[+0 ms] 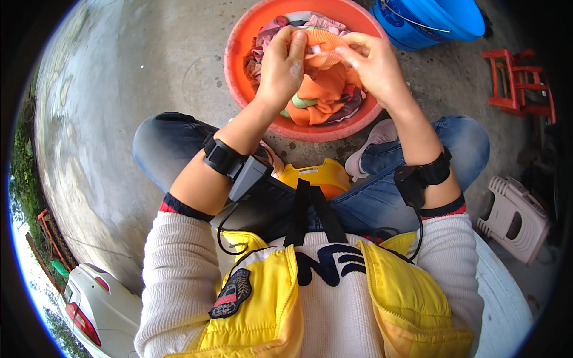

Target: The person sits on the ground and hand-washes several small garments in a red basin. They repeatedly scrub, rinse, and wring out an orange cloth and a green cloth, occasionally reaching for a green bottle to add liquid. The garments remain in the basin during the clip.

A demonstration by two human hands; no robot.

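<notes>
An orange cloth garment [323, 85] with a ribbed edge is stretched between my two hands above a red-orange plastic basin [232, 58]. My left hand [285, 62] pinches the ribbed part between thumb and fingers on its left side. On the right side, my right hand [374, 62] grips the same ribbed part, with whitish marks like suds near the fingertips. The garment's lower folds lie on a heap of pink, maroon and green clothes [269, 30] in the basin. Whether the cloth is wet cannot be told.
A blue bucket [412, 27] with a wire handle stands just beyond the basin at the right. Farther right are a red stool [503, 83] and a beige plastic stool [515, 219]. A yellow plastic object [315, 174] sits between my feet. A white car [100, 304] is at the lower left.
</notes>
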